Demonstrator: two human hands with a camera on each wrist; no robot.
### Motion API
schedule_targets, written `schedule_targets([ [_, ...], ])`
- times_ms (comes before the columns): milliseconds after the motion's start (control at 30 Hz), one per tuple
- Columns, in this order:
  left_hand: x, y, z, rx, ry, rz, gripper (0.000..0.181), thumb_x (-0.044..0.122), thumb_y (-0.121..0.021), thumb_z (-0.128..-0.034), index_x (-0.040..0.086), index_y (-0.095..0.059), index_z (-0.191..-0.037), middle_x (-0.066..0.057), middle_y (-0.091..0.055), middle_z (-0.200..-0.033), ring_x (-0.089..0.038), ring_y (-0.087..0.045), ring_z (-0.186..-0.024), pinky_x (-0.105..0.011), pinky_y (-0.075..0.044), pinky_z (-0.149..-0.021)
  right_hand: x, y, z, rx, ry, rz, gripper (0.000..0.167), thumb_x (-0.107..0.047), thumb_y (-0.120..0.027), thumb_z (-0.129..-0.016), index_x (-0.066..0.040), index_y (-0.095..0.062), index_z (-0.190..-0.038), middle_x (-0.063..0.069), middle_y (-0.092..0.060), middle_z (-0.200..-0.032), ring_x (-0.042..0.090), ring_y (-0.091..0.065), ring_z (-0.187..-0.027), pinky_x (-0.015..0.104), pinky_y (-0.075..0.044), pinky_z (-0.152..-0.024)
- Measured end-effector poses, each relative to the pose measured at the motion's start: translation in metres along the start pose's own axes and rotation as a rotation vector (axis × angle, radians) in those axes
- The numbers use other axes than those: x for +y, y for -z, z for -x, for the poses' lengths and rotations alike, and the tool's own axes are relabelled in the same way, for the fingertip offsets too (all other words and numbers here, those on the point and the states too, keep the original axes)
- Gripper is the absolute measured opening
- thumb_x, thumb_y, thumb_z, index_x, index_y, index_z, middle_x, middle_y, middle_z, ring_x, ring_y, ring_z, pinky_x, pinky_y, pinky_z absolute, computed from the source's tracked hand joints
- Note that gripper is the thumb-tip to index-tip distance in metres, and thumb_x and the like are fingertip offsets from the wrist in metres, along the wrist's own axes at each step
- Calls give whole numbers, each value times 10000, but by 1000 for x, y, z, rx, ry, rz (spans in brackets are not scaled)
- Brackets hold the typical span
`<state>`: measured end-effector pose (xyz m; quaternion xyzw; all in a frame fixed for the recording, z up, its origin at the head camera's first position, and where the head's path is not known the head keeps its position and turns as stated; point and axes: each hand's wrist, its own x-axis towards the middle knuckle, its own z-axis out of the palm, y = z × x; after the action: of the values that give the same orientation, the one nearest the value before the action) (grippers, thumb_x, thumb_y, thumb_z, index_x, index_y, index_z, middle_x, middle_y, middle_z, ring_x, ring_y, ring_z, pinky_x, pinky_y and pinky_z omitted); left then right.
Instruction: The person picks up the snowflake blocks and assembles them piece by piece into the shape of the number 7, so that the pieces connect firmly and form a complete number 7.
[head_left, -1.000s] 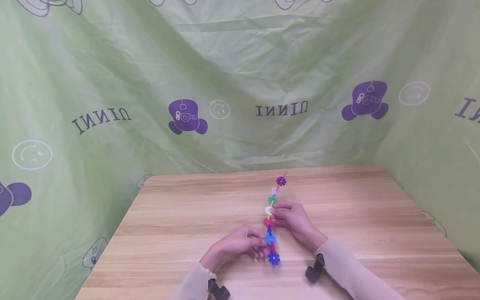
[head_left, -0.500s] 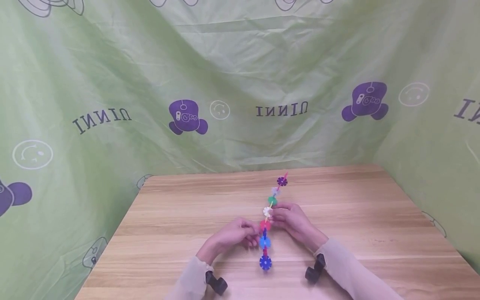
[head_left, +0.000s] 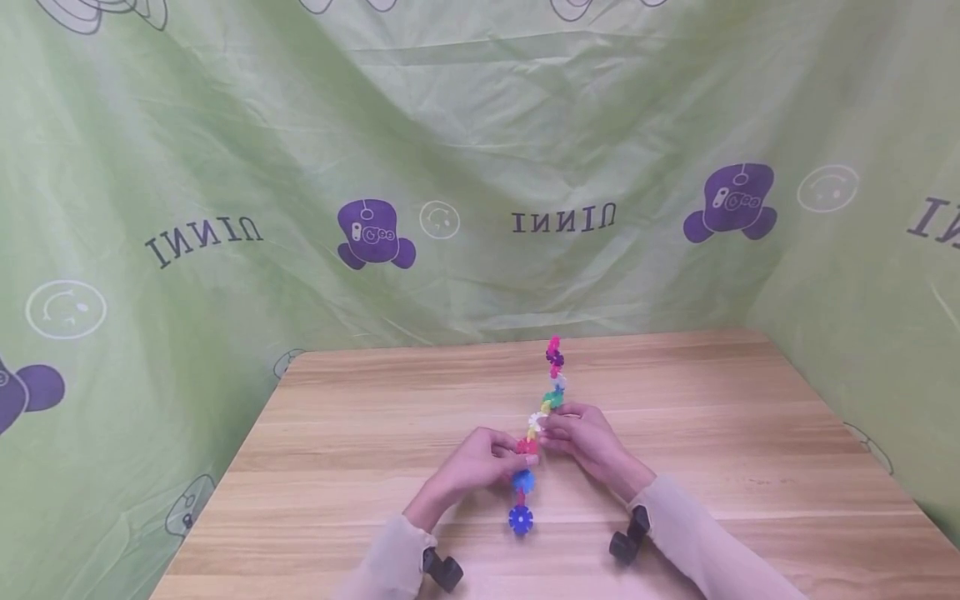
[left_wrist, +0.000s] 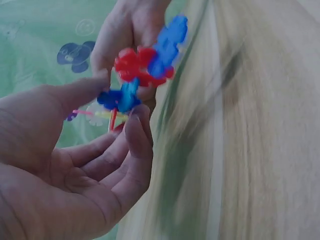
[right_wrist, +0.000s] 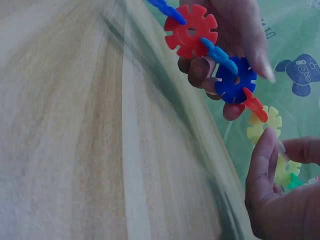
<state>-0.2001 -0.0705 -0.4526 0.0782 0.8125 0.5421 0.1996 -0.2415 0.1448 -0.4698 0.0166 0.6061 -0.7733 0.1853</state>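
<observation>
A chain of colourful slotted snowflake discs runs from near to far between my hands, above the table. My right hand pinches it at a pale disc around its middle. Closer to the near end, my left hand has its thumb and fingers about the chain, by a red disc. In the left wrist view, a dark blue disc sits between that thumb and the curled fingers. The right wrist view shows this dark blue disc with left fingers behind it. A blue disc ends the chain.
The wood-grain table lies under both hands. A green printed cloth hangs behind it and at both sides. Black cameras are strapped at both wrists, such as the right wrist camera.
My left hand first drew away from the chain, then came back onto it near the red disc. The chain's near end has swung left, and its far discs have turned. My right hand stays put.
</observation>
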Motion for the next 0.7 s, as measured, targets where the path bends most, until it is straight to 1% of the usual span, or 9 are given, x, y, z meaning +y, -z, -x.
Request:
schedule_targets([
  [67,0,-2,0,3,-15,-4,223,247,-792,-933,58,-796,-1051,-62,-804,-859,-107,-686,-710,-253,-556,-694,0,1,-1,-18,-4,-6,360,31,-631,-970,154,-489,-1277,69,-705,-970,139,-731,-849,277,-659,-848],
  [133,-1,-2,0,-15,-22,33,229,186,-762,-949,15,-784,-1100,-110,-814,-911,-102,-708,-723,-267,-602,-725,-1,3,-1,-30,-9,-8,357,11,-653,-974,128,-494,-1271,54,-716,-965,140,-733,-857,280,-658,-852],
  [233,-4,-3,0,-44,-17,98,265,143,-729,-968,-23,-756,-1173,-163,-813,-985,-113,-740,-755,-301,-646,-777,-1,5,-2,-33,-20,-1,377,-17,-693,-965,103,-506,-1269,55,-738,-969,144,-736,-861,284,-658,-848],
  [333,-8,-5,-2,-74,-1,161,296,128,-709,-983,-34,-729,-1230,-186,-806,-1024,-134,-756,-780,-339,-663,-803,-2,5,-3,-24,-24,37,473,-40,-726,-949,118,-497,-1331,93,-752,-1022,146,-738,-864,293,-658,-854],
  [467,-12,-10,-4,-94,17,224,321,111,-696,-992,-48,-703,-1271,-194,-796,-1055,-140,-750,-788,-347,-669,-797,-3,4,-3,4,-16,128,576,-72,-753,-934,142,-492,-1401,149,-756,-1100,151,-750,-865,323,-660,-870],
  [567,-14,-14,-4,-86,25,239,324,101,-692,-995,-54,-699,-1279,-204,-794,-1068,-147,-755,-795,-339,-671,-791,-3,3,-4,36,-20,195,520,-84,-774,-917,126,-562,-1342,153,-762,-1065,168,-753,-831,354,-669,-837],
  [700,-15,-17,-5,-65,24,245,320,56,-680,-987,-55,-697,-1286,-219,-789,-1103,-205,-783,-855,-344,-673,-802,-3,3,-7,61,-49,254,382,-95,-795,-899,77,-632,-1199,104,-760,-942,169,-738,-771,355,-674,-774],
])
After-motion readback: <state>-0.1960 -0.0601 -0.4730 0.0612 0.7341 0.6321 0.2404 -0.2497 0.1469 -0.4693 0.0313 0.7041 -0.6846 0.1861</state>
